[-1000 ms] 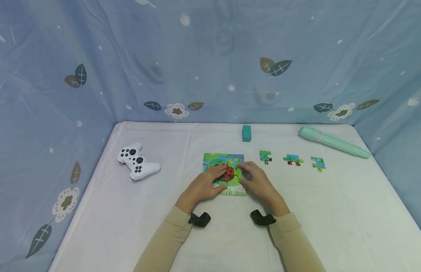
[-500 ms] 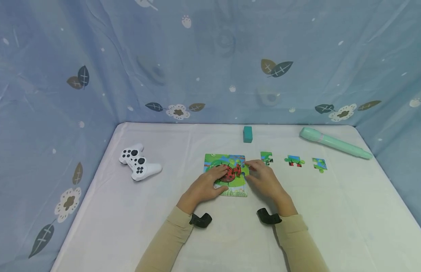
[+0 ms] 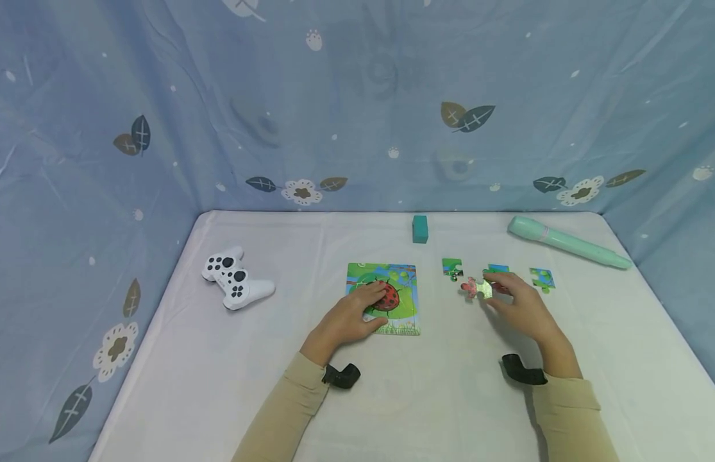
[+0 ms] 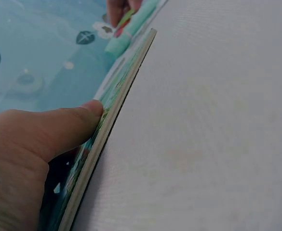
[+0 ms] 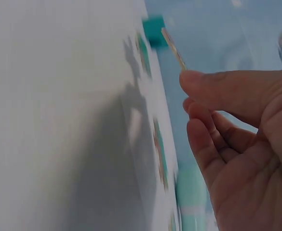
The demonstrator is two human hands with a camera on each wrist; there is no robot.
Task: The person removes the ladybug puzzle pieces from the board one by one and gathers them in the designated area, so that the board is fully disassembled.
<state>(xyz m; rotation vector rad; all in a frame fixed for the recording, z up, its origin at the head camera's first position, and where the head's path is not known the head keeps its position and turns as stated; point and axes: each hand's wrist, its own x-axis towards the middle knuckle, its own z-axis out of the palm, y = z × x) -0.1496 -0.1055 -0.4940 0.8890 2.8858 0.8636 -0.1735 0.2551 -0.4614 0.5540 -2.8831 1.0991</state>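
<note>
A square ladybug puzzle board (image 3: 400,312) lies flat on the table, and my left hand (image 3: 348,316) rests on its left part with fingers spread over the picture. In the left wrist view the thumb (image 4: 78,125) lies on the board's edge (image 4: 102,139). Off to the right, my right hand (image 3: 523,308) pinches a red and green puzzle piece (image 3: 477,289) above the table. The right wrist view shows this piece (image 5: 173,48) edge-on at the thumb tip of the hand (image 5: 247,125).
Two puzzle pieces (image 3: 452,267) (image 3: 542,278) lie on the table, with another piece (image 3: 498,268) partly behind my right hand. A teal block (image 3: 420,229) and a mint-green microphone-shaped object (image 3: 567,242) are at the back. The white game controller (image 3: 236,278) lies at the left.
My right hand has moved right, away from the board, carrying the red and green piece. That piece was at the board's right edge half a second ago. My left hand has stayed in place.
</note>
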